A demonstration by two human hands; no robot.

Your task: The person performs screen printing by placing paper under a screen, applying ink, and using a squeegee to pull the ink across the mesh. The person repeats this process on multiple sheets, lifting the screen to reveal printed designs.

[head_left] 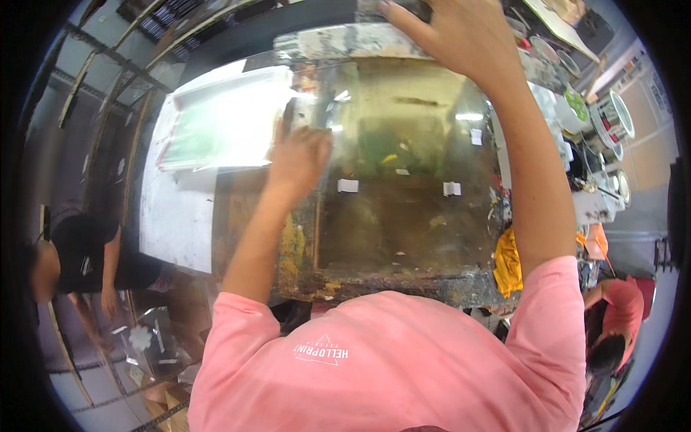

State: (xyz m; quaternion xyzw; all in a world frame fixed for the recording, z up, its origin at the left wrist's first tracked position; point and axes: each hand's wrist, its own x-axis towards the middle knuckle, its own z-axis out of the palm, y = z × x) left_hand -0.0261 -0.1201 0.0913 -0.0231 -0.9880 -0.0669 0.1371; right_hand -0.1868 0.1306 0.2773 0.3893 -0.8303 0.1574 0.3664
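My left hand (299, 160) is over the left part of the worktable, beside a bright, glossy white-and-green sheet (227, 119) that looks covered in clear film. Its fingers look bent, but motion smears them. My right hand (468, 36) reaches to the table's far side, its thumb stretched away from the palm. The other fingers run out of the picture at the top, and I see nothing held. Between my arms lies a glossy brown-green glass-like panel (410, 237), with small white tabs (348, 186) on it.
A white board (176, 223) extends under the glossy sheet. Yellow cloth (508, 263) hangs at the table's right edge, near tubs (613, 115) and other containers. A person in black (86, 252) is at left; another in pink (620, 317) is at right. Metal racks line the left side.
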